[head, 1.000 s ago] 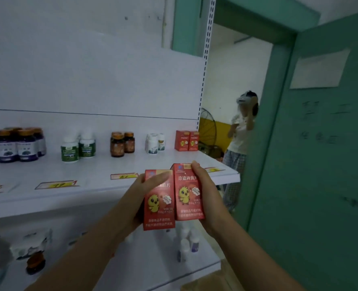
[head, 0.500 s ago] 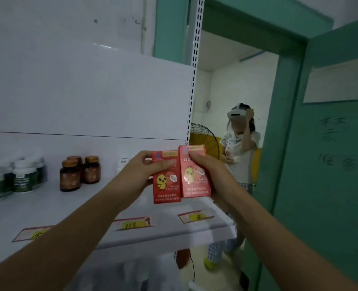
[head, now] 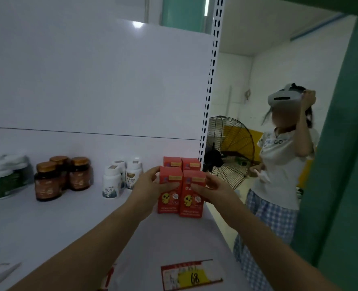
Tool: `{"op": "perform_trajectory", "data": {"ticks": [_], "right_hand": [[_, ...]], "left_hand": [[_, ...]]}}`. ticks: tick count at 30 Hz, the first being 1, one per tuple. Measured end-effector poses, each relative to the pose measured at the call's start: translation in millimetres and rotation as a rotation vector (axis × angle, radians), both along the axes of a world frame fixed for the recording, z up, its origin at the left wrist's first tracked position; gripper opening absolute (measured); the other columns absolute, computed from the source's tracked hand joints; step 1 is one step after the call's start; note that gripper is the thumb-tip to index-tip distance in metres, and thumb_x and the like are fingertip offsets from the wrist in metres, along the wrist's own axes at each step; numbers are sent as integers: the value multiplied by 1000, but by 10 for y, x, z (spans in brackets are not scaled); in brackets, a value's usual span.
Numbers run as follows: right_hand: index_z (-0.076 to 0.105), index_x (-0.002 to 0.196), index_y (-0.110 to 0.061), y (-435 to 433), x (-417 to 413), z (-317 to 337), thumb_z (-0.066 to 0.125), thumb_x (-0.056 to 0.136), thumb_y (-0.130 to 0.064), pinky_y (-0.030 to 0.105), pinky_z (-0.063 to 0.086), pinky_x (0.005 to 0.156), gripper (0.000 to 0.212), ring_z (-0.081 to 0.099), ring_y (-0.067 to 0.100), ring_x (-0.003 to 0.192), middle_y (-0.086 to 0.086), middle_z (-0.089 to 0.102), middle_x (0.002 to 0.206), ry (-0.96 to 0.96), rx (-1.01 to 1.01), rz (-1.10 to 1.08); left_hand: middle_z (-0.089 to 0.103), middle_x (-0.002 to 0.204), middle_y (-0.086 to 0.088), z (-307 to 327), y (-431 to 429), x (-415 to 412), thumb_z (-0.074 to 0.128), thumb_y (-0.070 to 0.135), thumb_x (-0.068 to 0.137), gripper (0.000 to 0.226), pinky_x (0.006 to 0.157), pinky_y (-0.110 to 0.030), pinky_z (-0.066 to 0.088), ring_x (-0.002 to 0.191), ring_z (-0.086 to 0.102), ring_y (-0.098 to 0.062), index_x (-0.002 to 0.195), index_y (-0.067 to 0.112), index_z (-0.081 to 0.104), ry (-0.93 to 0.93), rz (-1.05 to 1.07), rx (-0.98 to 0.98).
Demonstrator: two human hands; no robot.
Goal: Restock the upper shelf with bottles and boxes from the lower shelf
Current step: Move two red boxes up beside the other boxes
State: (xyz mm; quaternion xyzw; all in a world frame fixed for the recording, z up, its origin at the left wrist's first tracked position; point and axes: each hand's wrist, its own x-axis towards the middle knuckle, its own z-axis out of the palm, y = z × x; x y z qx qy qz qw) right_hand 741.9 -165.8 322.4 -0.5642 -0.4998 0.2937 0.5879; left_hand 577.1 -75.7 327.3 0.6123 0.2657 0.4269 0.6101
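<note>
The left hand (head: 149,185) is clamped on the left box (head: 169,201) and the right hand (head: 215,190) on the right box (head: 191,203), each with its thumb laid across the red front. Both boxes stand upright, side by side and touching, at the right end of the upper shelf (head: 69,227). They are just in front of two back boxes (head: 172,161) of the same kind. Their bottoms look to be resting on the shelf, though neither hand has let go. So this delivery seems all but done: what is left is the release, and perhaps a nudge to square the pair against the row behind. Further left the shelf already carries brown bottles (head: 48,181) and white bottles (head: 111,183), with bare room in front of them. The lower shelf is out of view, so how much stock is left to bring up cannot be told.
</note>
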Motion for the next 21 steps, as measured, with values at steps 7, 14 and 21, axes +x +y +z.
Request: {"op": "perform_trajectory", "data": {"ticks": [7,14,21], "right_hand": [[58,115,-21,264,138,17,75,78,-15,18,53,69,42,63,4,87,-3,65,103,-92,-14,-62],[49,115,-23,356,230,-11,78,75,-16,19,51,66,50,61,5,90,-10,60,98,-107,17,-105],[48,114,-24,390,289,-48,78,74,-17,27,56,76,51,61,10,98,-11,59,103,-230,20,-131]], "left_hand": [[73,97,-10,-40,183,151,71,2,77,35,69,-34,59,83,72,-23,111,11,65,33,26,55],[73,101,-5,-91,221,212,70,3,79,40,78,-35,59,93,71,-23,115,16,61,82,9,142],[66,113,0,-203,193,266,63,-10,79,67,68,-16,57,100,65,-9,130,28,43,181,-14,217]]}}
